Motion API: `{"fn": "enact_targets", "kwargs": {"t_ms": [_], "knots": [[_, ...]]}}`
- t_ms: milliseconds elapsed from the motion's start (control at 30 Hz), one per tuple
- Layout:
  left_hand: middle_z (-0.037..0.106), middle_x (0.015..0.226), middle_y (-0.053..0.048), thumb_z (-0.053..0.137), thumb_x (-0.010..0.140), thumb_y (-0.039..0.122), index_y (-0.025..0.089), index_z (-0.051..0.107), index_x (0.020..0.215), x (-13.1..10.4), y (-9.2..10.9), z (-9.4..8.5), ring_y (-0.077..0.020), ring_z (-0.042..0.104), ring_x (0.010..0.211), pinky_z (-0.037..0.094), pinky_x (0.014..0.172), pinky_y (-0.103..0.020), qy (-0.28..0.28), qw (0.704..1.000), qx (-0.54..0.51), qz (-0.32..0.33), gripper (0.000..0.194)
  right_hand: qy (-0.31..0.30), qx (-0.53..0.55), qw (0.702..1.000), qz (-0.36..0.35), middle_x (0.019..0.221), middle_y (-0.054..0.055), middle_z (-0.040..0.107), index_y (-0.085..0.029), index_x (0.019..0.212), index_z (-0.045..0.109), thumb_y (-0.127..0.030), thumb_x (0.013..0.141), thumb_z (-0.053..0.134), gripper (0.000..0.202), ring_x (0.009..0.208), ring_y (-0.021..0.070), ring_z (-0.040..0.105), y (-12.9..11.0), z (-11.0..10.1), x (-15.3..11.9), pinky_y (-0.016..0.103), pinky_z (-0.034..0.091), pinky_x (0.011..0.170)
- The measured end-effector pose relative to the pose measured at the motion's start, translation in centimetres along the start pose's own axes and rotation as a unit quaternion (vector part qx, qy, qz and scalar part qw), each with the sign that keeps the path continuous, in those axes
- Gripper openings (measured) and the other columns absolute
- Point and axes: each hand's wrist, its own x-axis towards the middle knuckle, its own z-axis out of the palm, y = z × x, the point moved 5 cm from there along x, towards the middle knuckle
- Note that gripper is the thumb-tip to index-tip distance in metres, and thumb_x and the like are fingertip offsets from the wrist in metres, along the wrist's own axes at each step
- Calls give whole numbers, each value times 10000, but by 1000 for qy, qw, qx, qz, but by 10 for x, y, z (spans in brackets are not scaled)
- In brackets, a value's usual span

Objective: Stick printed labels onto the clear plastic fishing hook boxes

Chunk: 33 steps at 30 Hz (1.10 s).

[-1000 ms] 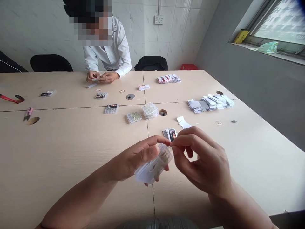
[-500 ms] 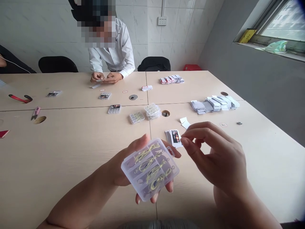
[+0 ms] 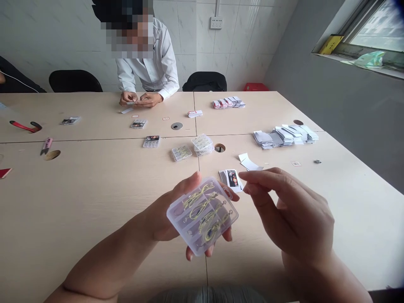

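A clear plastic compartment box (image 3: pixel 202 219), its lid closed, rests tilted in my left hand (image 3: pixel 168 210). Inside lie coiled yellow-green lines with small metal rings and hooks. My fingers wrap beneath the box and my thumb lies along its far side. To the right, my right hand (image 3: pixel 293 210) holds nothing visible; its index finger and thumb are bent with a gap between them. Those fingertips are beside a small stack of cards (image 3: pixel 232 180) with a black printed label on top. From this angle I cannot tell whether they touch it.
More filled boxes (image 3: pixel 203 143) stand beyond my hands. A pile of white cards (image 3: pixel 284 136) lies at the right, with loose white slips (image 3: pixel 251 164) nearer. Across the table (image 3: pixel 94 185), a person in a white shirt (image 3: pixel 160 63) handles something small. Red-handled pliers (image 3: pixel 25 126) lie far left.
The box has shifted slightly right and away from me. My right hand's fingers have straightened a little and now sit closer to the card stack.
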Motion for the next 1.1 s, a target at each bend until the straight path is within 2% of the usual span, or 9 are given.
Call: {"fn": "enact_targets", "kwargs": {"t_ms": [100, 167, 267, 400, 533, 633, 733, 933, 1100], "knots": [[740, 939, -124, 524, 875, 739, 182, 596, 1274, 0, 0, -1, -174, 709, 594, 486, 379, -166, 5, 999, 26, 22, 689, -41, 18, 999, -27, 762, 0, 638, -152, 1121, 645, -62, 936, 633, 206, 648, 114, 563, -7, 2, -4, 257, 468, 577], [718, 871, -93, 526, 874, 743, 166, 583, 1301, 1, -1, -3, -176, 699, 603, 498, 389, -177, 18, 998, 49, 37, 719, -74, 40, 996, -41, 785, 20, 639, -152, 1164, 645, -86, 935, 649, 239, 700, 144, 597, -11, 6, -7, 279, 489, 608], [684, 789, -52, 497, 883, 750, 150, 585, 1293, 3, 0, -4, -157, 664, 573, 545, 429, -210, 34, 994, 78, 66, 733, -117, 43, 989, -74, 920, 57, 642, -171, 1237, 634, -119, 952, 626, 290, 827, 178, 618, -19, 11, -10, 325, 536, 725], [666, 775, -37, 470, 882, 768, 151, 615, 1229, 5, 1, -5, -105, 569, 484, 506, 423, -204, 56, 985, 145, 77, 722, -155, 25, 984, -89, 1054, 89, 636, -139, 1309, 613, -166, 969, 621, 342, 938, 193, 582, -25, 18, -8, 347, 551, 818], [650, 763, -8, 471, 912, 730, 186, 619, 1201, 2, 7, 0, -123, 607, 565, 483, 521, -225, 93, 974, 179, 99, 634, -165, 30, 983, -77, 1121, 103, 640, -109, 1321, 603, -164, 970, 625, 356, 1022, 200, 564, -27, 21, -8, 344, 553, 886], [646, 865, -6, 517, 935, 658, 203, 629, 1161, -1, 13, 3, -134, 619, 699, 474, 641, -255, 121, 965, 191, 130, 520, -171, 38, 982, -71, 1163, 117, 642, -94, 1329, 597, -178, 972, 629, 368, 1091, 211, 559, -27, 22, -9, 343, 545, 940], [632, 983, -48, 545, 926, 648, 194, 612, 1172, -4, 15, 3, -161, 613, 770, 484, 698, -291, 143, 958, 205, 139, 521, -187, 45, 979, -67, 1148, 118, 656, -87, 1317, 613, -184, 982, 614, 348, 1108, 208, 566, -28, 22, -10, 342, 538, 983], [599, 934, -56, 500, 937, 667, 190, 591, 1160, -6, 12, 1, -173, 607, 754, 485, 678, -302, 148, 953, 224, 141, 534, -193, 64, 977, -68, 1118, 100, 664, -93, 1322, 602, -140, 965, 618, 360, 1092, 208, 561, -29, 23, -10, 374, 504, 1048], [599, 931, -46, 475, 964, 636, 211, 588, 1167, -4, 14, 1, -163, 611, 748, 480, 641, -271, 139, 952, 226, 153, 484, -173, 94, 978, -64, 1166, 83, 637, -127, 1320, 574, -103, 951, 638, 376, 1085, 186, 556, -24, 28, -13, 335, 488, 1022]]}}
